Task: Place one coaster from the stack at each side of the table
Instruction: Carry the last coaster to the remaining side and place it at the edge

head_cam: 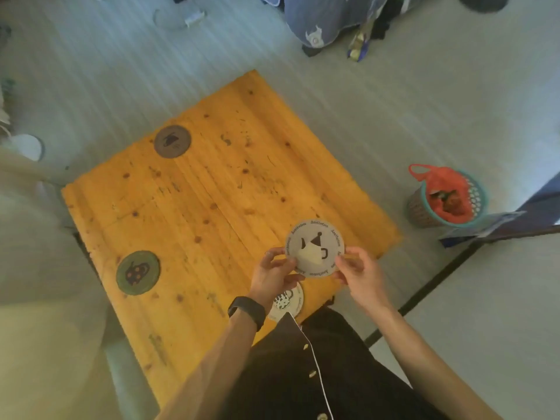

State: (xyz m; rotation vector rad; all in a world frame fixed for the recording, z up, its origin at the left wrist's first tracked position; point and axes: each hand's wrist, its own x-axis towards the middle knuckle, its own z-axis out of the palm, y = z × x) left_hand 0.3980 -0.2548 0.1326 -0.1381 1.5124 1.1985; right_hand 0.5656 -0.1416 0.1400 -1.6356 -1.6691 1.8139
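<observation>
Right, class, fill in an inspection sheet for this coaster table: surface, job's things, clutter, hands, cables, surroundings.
Surface: orange wooden table, knotted and scuffed.
Job's things: brown coaster lies near the far left edge; green coaster lies near the left edge; white spotted coaster lies at the near edge, partly hidden by the left hand; grey coaster is held above the table.
Clutter: nothing seen on the table besides coasters.
Hands: left hand and right hand each pinch the grey coaster's rim; black wristband on the left wrist.
Cables: nothing seen.
Surroundings: basket with red bag on the floor at right; fabric heap beyond the table.
</observation>
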